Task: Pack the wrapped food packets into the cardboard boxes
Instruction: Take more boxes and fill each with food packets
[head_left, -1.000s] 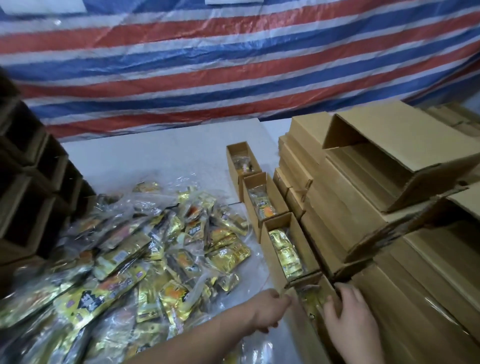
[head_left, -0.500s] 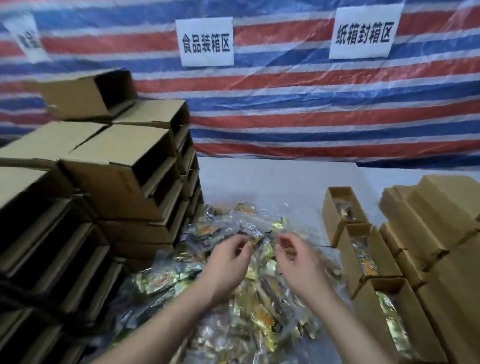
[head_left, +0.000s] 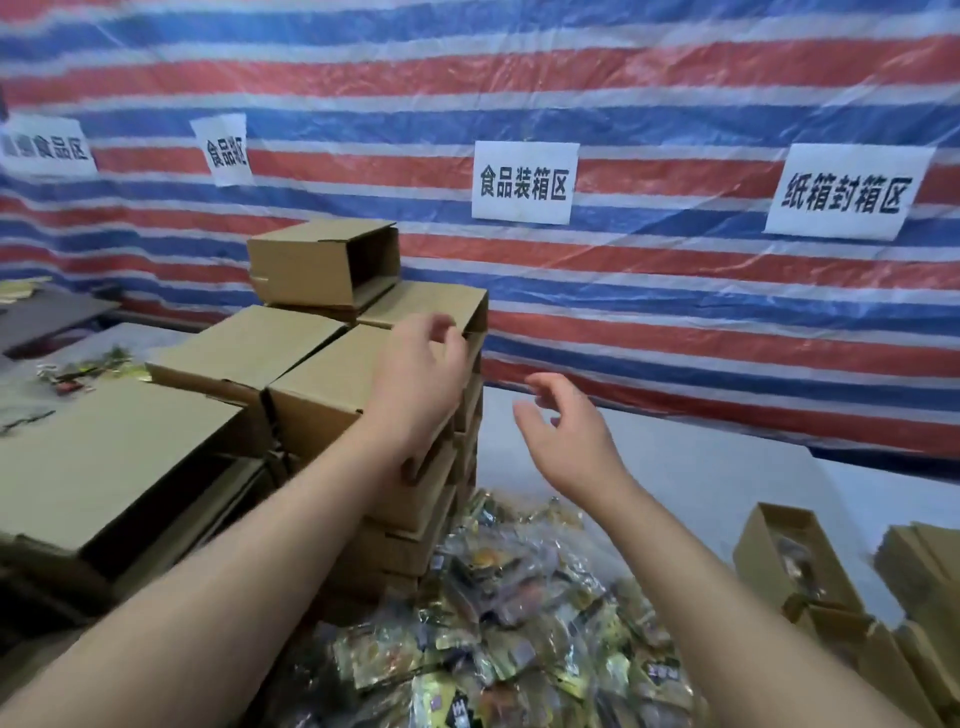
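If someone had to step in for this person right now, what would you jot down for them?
Left hand: empty, fingers loosely curled, raised at the stack of empty cardboard boxes.
Right hand: empty, open, raised beside it.
Pile of wrapped food packets: loose on the table below the arms.
Done: the open box on the right already holds packets.
Left: fetch an empty box, fill it from the pile, repeat.

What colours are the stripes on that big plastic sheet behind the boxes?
Red, blue and white stripes run across the plastic sheet, seen best in the head view.
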